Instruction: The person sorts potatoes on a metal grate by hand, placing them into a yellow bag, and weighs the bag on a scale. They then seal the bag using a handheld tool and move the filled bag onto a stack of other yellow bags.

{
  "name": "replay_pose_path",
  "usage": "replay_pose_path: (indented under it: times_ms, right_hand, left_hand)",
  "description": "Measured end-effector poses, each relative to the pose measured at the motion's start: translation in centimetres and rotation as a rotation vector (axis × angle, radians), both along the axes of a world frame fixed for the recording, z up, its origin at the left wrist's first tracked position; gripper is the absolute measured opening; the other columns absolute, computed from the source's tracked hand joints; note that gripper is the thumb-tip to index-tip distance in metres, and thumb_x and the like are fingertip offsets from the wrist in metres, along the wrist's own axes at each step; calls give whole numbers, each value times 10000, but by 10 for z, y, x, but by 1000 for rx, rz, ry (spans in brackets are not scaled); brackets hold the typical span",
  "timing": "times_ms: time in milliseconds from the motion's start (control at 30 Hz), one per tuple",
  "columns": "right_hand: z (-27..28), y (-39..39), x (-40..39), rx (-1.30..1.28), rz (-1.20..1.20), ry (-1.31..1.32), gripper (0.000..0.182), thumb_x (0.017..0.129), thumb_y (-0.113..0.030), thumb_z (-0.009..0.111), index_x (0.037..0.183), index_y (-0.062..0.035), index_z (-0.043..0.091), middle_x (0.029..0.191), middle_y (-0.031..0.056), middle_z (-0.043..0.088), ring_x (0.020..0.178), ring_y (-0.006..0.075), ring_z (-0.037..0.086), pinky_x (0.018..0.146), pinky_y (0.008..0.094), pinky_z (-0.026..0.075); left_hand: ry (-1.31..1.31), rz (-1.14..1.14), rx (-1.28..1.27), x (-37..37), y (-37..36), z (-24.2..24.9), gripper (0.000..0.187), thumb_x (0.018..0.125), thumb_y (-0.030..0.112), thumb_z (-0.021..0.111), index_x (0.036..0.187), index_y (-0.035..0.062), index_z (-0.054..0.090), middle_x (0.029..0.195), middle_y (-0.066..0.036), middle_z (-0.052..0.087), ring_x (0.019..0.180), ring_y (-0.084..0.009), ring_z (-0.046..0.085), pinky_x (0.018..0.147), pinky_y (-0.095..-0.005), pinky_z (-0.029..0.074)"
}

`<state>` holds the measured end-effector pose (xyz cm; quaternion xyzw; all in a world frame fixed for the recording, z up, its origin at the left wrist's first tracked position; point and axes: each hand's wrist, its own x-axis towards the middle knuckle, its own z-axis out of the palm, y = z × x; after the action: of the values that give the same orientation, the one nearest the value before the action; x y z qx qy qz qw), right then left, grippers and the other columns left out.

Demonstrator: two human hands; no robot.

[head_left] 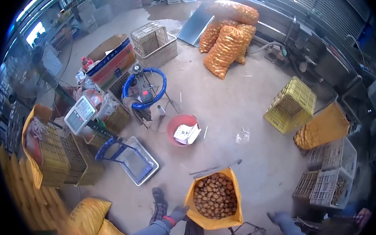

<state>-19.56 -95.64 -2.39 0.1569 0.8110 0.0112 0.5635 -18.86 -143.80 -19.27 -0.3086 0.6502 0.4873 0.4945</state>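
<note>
A yellow-orange bag (194, 216) stands open near the bottom centre, filled with small round brown produce (216, 196) that looks like potatoes or nuts. My left hand (178, 213), in a dark glove with a red band at the wrist, is closed at the bag's left rim. To the right of the bag, apart from it, my right hand (280, 218) is gloved too, its fingers apart and nothing in them. A thin dark bar (213, 168) lies by the bag's far rim.
Ahead are a red basin (176, 138) with papers and a platform scale (140, 162). Yellow crates (292, 104) and grey crates (325, 186) stand at right. Full orange net sacks (224, 51) lean at the back. Yellow sacks (88, 217) lie at lower left.
</note>
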Motion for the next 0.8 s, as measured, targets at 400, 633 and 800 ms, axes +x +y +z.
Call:
replay_pose_path:
  times_ms: [400,633,800]
  right_hand:
    - [-133,-188,-263,-83,315,283,355,800,-359,661,1075,-145,728,1157,113,684,1072,278,650,922,399,494]
    - [-128,-164,-243,-486,-182,925,377,752,-368,775,843,-13,685,762,90,673,728,211,655,709,345,519]
    - [-71,-188,-148,-968,-1172,1516,482,866,-261,644,1245,29,574,1204,216,604,1114,294,582,967,424,470]
  left_hand:
    - [326,35,-77,49,-6,-48,505,955,433,515,1019,-48,657,812,-136,701,709,-268,703,643,-368,564]
    - [461,-294,-305,49,4,-11,498,948,430,540,1024,-50,649,781,-156,680,777,-275,688,715,-390,528]
    - [335,-2,-174,68,-15,-12,410,937,355,554,1058,-23,654,824,-199,675,820,-322,662,774,-403,497]
